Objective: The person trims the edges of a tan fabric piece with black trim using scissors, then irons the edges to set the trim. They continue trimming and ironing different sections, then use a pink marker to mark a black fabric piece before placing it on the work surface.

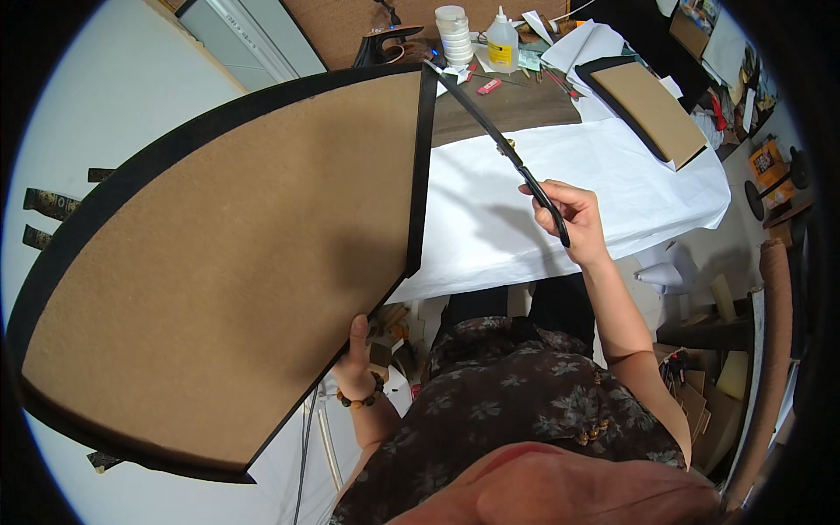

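I see the right hand (pixel 570 214) gripping the black scissors (pixel 479 112) by the handles, blades slanting away leftward to the far-right corner of the black-edged brown panel (pixel 236 254), whose near edge the left hand (pixel 353 363) clasps.

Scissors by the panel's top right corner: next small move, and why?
Probably nudge the scissors to line their tips up with the black edging: the right hand holds their handles, the tips appear right by that corner, and the left hand grips the panel by its lower edge. Whether the tips touch, I can't tell.
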Motion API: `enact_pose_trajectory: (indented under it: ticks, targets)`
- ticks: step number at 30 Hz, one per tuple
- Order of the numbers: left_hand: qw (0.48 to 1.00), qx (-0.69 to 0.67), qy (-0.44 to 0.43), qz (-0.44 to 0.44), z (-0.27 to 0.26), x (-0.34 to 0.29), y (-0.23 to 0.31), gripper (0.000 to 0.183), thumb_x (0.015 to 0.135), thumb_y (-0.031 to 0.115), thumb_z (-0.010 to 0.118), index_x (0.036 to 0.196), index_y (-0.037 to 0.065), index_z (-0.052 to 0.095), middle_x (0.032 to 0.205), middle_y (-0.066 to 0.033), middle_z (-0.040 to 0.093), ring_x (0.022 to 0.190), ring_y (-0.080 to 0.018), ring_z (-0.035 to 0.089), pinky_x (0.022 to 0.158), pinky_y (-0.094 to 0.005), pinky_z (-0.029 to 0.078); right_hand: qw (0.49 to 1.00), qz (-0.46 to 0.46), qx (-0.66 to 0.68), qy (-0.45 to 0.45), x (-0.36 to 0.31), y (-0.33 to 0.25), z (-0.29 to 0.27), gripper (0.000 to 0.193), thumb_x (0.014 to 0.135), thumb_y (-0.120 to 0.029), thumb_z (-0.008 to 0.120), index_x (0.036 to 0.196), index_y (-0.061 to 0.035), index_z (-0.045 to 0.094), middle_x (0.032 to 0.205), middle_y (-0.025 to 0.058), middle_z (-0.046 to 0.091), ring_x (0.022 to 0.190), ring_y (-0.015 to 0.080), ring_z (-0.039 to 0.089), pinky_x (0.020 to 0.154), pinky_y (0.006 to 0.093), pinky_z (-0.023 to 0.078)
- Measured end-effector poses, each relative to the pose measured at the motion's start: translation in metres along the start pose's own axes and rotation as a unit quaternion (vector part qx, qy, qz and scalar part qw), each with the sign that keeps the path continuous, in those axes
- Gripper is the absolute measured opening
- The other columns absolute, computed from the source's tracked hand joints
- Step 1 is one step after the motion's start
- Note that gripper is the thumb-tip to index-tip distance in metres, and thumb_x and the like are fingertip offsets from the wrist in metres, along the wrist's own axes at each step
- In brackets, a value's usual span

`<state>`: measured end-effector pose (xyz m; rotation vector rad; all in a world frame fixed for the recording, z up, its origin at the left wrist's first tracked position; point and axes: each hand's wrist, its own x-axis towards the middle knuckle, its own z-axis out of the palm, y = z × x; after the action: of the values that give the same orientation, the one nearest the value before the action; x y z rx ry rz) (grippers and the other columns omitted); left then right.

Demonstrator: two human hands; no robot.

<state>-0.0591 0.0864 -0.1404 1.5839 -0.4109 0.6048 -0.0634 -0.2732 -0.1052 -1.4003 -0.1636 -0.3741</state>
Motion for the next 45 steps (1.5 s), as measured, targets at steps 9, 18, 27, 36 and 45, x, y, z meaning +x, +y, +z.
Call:
enact_pose_trajectory:
  ticks: [9, 18, 27, 36, 45]
  targets:
    - [1.000, -0.007, 0.007, -0.014, 0.001, -0.003, -0.001, 0.032, 0.085, 0.008, 0.072, 0.114, -0.003, 0.062, 0.113, -0.0101, 0.064, 0.101, -0.0226, 0.060, 0.093, -0.0339, 0.046, 1.000, 0.005, -0.010, 0.003, -0.001, -0.002, 0.002, 0.040, 0.078, -0.008, 0.078, 0.114, 0.0056, 0.066, 0.081, -0.0015, 0.057, 0.063, 0.0011, 0.046, 0.054, 0.0159, 0.033]
    - [1.000, -0.003, 0.001, -0.008, 0.000, -0.004, -0.003, 0.034, 0.085, 0.007, 0.072, 0.116, -0.003, 0.061, 0.115, -0.0102, 0.063, 0.103, -0.0229, 0.059, 0.094, -0.0342, 0.044, 0.999, 0.013, -0.029, 0.016, 0.000, -0.004, 0.005, 0.039, 0.078, -0.010, 0.079, 0.112, 0.0055, 0.067, 0.078, -0.0029, 0.055, 0.060, 0.0005, 0.041, 0.052, 0.0165, 0.029]
    - [1.000, -0.006, 0.003, -0.017, 0.003, 0.000, 0.007, 0.034, 0.084, 0.007, 0.072, 0.115, -0.003, 0.061, 0.115, -0.0108, 0.063, 0.103, -0.0228, 0.059, 0.094, -0.0343, 0.045, 0.998, 0.015, -0.058, 0.021, -0.002, -0.005, 0.002, 0.037, 0.078, -0.009, 0.079, 0.111, 0.0047, 0.068, 0.076, -0.0038, 0.054, 0.059, 0.0004, 0.038, 0.051, 0.0176, 0.026]
    - [0.991, -0.095, 0.093, 0.004, -0.013, -0.004, -0.015, 0.041, 0.087, 0.006, 0.069, 0.123, -0.004, 0.053, 0.118, -0.0118, 0.060, 0.104, -0.0238, 0.058, 0.094, -0.0377, 0.046, 0.993, -0.032, -0.053, 0.098, 0.000, -0.004, -0.012, 0.032, 0.081, -0.007, 0.074, 0.111, 0.0034, 0.068, 0.089, 0.0026, 0.063, 0.065, 0.0029, 0.046, 0.056, 0.0168, 0.034]
    - [0.936, -0.304, 0.088, -0.155, -0.020, 0.080, -0.003, 0.037, 0.095, 0.008, 0.058, 0.127, -0.006, 0.047, 0.120, -0.0151, 0.060, 0.101, -0.0270, 0.064, 0.084, -0.0400, 0.055, 0.992, -0.101, -0.030, 0.064, 0.062, -0.032, 0.004, 0.021, 0.089, -0.017, 0.069, 0.102, -0.0041, 0.059, 0.081, -0.0040, 0.061, 0.059, -0.0010, 0.042, 0.049, 0.0157, 0.029]
